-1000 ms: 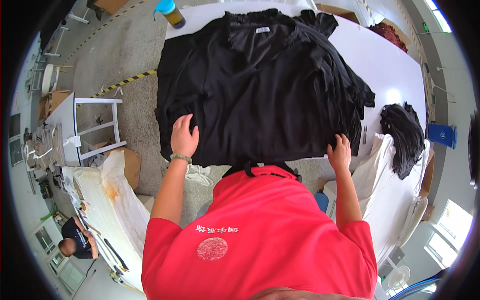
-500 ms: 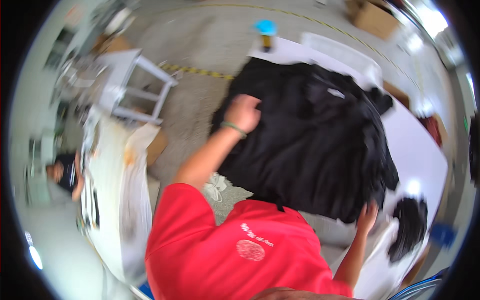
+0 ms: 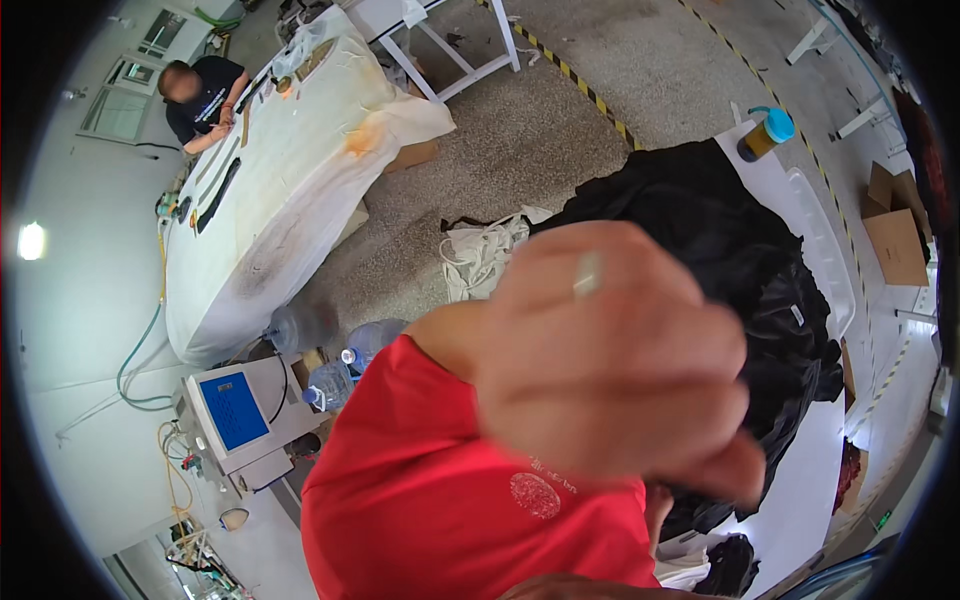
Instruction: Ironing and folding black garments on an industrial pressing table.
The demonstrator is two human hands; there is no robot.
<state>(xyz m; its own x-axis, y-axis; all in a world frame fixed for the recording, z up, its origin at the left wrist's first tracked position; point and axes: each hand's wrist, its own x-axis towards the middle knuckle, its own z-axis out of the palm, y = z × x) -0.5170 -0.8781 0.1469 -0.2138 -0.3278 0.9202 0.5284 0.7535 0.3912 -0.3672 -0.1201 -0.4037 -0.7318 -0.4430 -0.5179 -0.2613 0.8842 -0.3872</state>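
Observation:
My left hand [image 3: 610, 360] is raised close in front of the view, its fingers curled into a blurred fist with a ring on one finger. Whatever it may hold is hidden behind the knuckles. Of my right arm, only a strip of forearm [image 3: 656, 512] shows beside the red shirt; its hand is covered by the left fist. A black garment [image 3: 690, 200] with a small white label lies spread over the white table [image 3: 800, 480], partly behind the fist. Near the table's front lies a smaller black cloth bundle [image 3: 733, 565].
A blue-lidded bottle [image 3: 765, 135] stands on the table's far end. White cloths [image 3: 480, 255] hang beside it. Left are a covered table [image 3: 300, 170] with a person [image 3: 205, 100] working, water jugs [image 3: 372, 342] and a machine with a blue screen [image 3: 232, 410]. Cardboard boxes [image 3: 895, 235] sit right.
My left hand has lifted off the black garment and come up close to the view, closing into a fist. The view has swung left, bringing the machine and water jugs into sight.

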